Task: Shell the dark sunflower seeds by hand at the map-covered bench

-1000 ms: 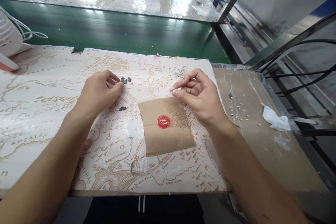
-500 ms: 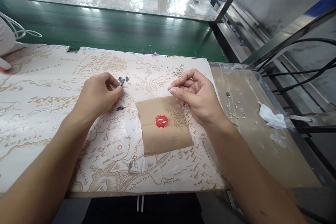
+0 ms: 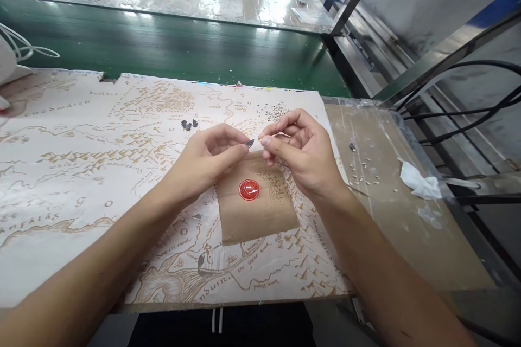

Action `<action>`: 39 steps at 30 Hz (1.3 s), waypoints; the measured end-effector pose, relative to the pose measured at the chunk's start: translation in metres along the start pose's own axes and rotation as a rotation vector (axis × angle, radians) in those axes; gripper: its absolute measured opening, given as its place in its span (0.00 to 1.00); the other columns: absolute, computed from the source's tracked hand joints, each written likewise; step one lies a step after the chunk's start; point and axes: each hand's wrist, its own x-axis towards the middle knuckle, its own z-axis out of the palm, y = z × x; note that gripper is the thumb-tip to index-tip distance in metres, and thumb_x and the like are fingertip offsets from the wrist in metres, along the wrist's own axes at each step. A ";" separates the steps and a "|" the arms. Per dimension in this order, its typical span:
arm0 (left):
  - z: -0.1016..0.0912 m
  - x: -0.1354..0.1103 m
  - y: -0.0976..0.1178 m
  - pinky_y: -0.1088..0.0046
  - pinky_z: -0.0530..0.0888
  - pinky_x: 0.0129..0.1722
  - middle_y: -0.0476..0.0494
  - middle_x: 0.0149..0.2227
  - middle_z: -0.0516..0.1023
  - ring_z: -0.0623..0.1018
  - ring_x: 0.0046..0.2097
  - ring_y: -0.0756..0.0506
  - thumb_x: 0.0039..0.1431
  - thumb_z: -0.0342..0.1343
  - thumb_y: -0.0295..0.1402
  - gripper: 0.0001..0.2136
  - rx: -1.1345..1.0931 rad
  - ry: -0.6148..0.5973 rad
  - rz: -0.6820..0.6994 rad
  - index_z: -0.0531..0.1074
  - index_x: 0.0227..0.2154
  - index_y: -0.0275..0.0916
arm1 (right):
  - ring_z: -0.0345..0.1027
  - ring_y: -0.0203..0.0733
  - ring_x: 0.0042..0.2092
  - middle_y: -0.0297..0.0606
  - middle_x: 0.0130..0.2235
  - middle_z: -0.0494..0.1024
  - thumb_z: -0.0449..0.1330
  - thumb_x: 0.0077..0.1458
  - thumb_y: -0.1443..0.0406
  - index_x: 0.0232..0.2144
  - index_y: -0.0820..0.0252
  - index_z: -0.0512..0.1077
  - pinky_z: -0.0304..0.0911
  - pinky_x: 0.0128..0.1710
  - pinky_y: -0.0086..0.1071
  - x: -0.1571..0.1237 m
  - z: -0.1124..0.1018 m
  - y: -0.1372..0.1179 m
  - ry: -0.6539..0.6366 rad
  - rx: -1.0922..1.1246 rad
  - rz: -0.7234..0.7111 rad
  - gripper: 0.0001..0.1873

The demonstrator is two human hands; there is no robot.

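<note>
Head view: left fingers (image 3: 233, 140) pinch thin dark flake (image 3: 250, 143).

I can't tell what the tiny dark bit (image 3: 249, 142) by the right hand (image 3: 303, 154) is. The specks (image 3: 272, 190) on the brown paper (image 3: 236, 222) are too small too. The white thing (image 3: 8, 62) far left of the paper is cut off by the edge.
</note>
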 end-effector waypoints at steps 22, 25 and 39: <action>-0.004 -0.009 -0.020 0.74 0.75 0.36 0.48 0.35 0.84 0.78 0.35 0.51 0.62 0.77 0.34 0.08 -0.291 0.067 -0.075 0.87 0.42 0.41 | 0.87 0.42 0.41 0.31 0.39 0.86 0.78 0.62 0.63 0.38 0.50 0.68 0.86 0.48 0.40 -0.007 0.008 0.003 -0.113 0.010 -0.099 0.19; -0.003 -0.009 -0.021 0.75 0.76 0.37 0.47 0.36 0.86 0.79 0.35 0.51 0.62 0.77 0.34 0.08 -0.307 0.056 -0.094 0.88 0.42 0.41 | 0.86 0.41 0.40 0.31 0.39 0.86 0.78 0.62 0.62 0.38 0.50 0.68 0.86 0.48 0.41 -0.007 0.009 0.003 -0.118 -0.010 -0.083 0.20; 0.001 -0.010 -0.023 0.69 0.86 0.49 0.44 0.42 0.88 0.88 0.45 0.46 0.58 0.81 0.32 0.12 -0.207 0.040 0.121 0.84 0.41 0.40 | 0.83 0.42 0.44 0.32 0.40 0.85 0.77 0.59 0.64 0.38 0.49 0.68 0.82 0.50 0.41 -0.006 0.009 0.004 -0.052 -0.122 -0.142 0.19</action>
